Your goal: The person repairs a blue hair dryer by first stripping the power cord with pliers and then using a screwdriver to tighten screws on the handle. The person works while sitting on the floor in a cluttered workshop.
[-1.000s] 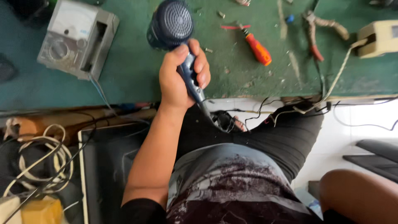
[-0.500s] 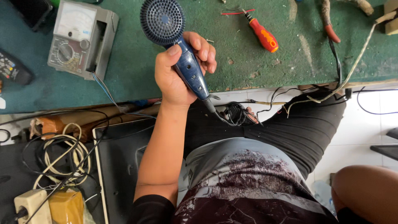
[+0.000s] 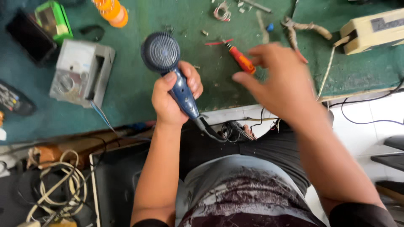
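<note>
My left hand (image 3: 173, 97) grips the handle of a dark blue hair dryer (image 3: 161, 53), held upright over the green bench top (image 3: 134, 88) with its round grille facing the camera. A black cord (image 3: 210, 131) runs from the handle's base down toward my lap. My right hand (image 3: 280, 80) hovers, blurred, over the bench edge with fingers apart and nothing in it. It is just right of an orange-handled screwdriver (image 3: 241, 59).
A grey analogue multimeter (image 3: 80, 73) lies left of the dryer. Pliers (image 3: 296, 31), a cream box (image 3: 372, 29), an orange bottle (image 3: 111, 10) and a green box (image 3: 52, 19) lie at the back. Coiled cables (image 3: 59, 185) sit lower left.
My right hand has come into view from the right, reaching over the bench toward the screwdriver. The view has shifted, so the dryer in my left hand now appears lower in the frame.
</note>
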